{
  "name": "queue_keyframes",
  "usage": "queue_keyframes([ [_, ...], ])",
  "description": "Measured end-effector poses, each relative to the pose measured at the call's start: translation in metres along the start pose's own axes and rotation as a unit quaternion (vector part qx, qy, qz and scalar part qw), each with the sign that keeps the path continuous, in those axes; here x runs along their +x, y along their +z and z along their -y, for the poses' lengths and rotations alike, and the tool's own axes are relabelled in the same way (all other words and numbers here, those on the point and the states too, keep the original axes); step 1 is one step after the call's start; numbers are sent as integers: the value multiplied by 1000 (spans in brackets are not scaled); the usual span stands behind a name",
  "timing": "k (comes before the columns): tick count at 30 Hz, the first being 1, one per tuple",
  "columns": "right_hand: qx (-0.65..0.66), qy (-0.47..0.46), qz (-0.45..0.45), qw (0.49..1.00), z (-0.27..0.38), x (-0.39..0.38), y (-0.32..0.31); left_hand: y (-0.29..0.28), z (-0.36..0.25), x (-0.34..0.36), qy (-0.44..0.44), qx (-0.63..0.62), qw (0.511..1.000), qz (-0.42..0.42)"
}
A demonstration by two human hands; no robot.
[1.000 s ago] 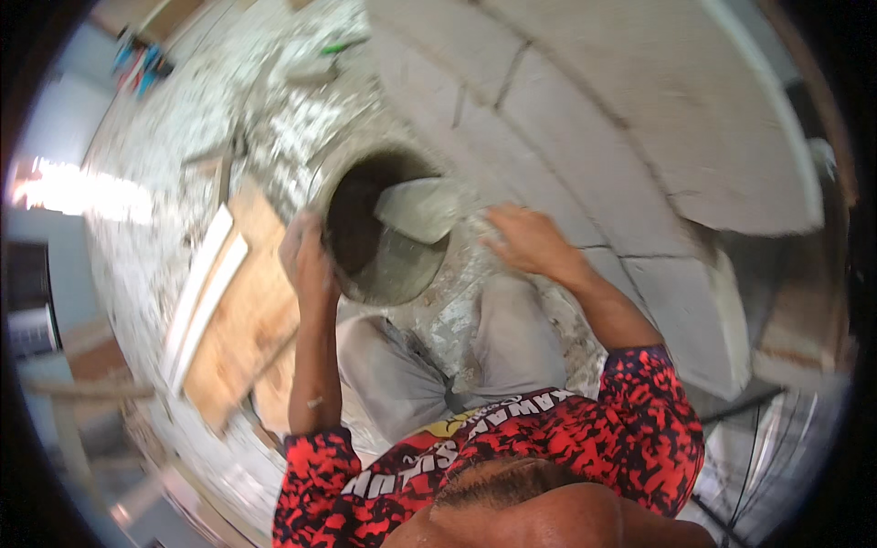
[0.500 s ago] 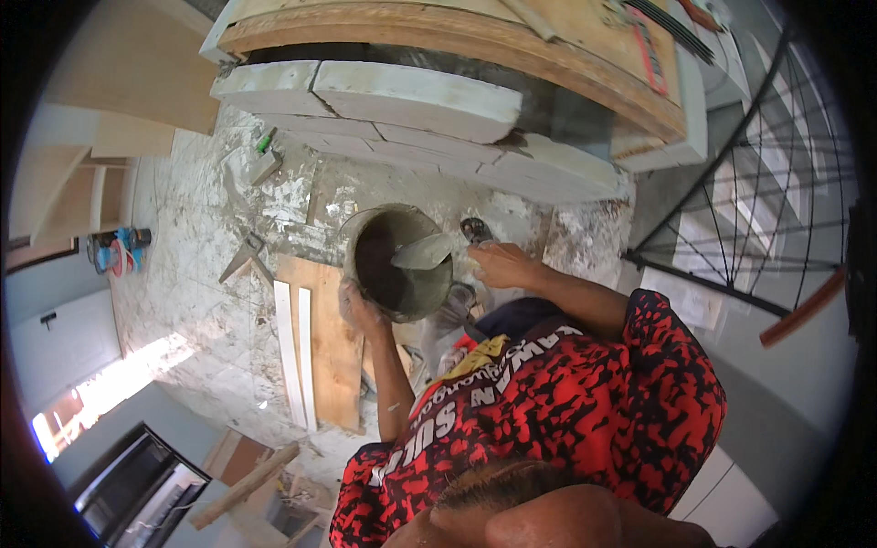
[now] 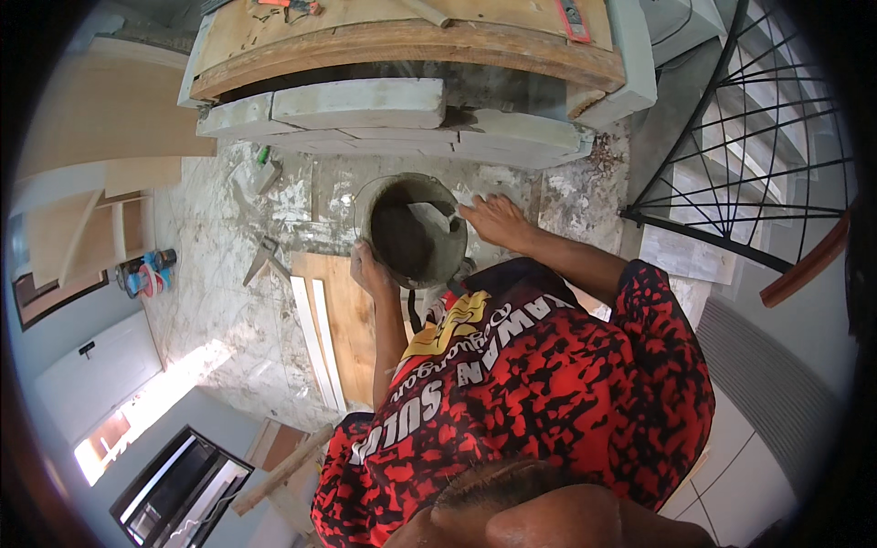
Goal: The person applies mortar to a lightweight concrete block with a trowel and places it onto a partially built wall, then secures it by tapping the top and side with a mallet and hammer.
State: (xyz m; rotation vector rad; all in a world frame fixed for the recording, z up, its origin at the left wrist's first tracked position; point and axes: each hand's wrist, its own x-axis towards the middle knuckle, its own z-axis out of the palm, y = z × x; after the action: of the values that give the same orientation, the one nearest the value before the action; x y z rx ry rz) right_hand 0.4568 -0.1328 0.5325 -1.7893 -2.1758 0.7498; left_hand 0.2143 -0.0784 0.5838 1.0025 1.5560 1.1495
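A round bucket [image 3: 457, 248], smeared with grey, is tilted in front of my body, and dark grey mortar [image 3: 400, 237] shows inside it. On the bucket's near left rim, my left hand [image 3: 370, 271] is closed. My right hand [image 3: 496, 221] is wrapped around the handle of a trowel [image 3: 427, 217] at the bucket's right side. The trowel's pale blade reaches over the rim into the mouth of the bucket; its tip is near the mortar.
Beyond the bucket runs a low wall of white blocks [image 3: 361, 102] under a wooden board [image 3: 402, 44]. A handsaw [image 3: 262, 259] lies on the stained floor, left of a plywood sheet [image 3: 352, 320] with white strips. A black metal railing [image 3: 713, 242] stands at right.
The trowel blade has moved lower into the bucket and is turned differently. Bucket and both hands sit slightly higher and farther right in the picture, which has itself shifted.
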Motion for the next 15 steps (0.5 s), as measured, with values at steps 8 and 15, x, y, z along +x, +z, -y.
queue_keyframes([
  [8, -86, -143, 8, 986, -46, 18, -38, 88, -28, -23, 34, 34, 997, -56],
  [15, -12, -182, 253, 950, -102, 11, -87, 130, -11, -46, -13, -66, 996, -50],
])
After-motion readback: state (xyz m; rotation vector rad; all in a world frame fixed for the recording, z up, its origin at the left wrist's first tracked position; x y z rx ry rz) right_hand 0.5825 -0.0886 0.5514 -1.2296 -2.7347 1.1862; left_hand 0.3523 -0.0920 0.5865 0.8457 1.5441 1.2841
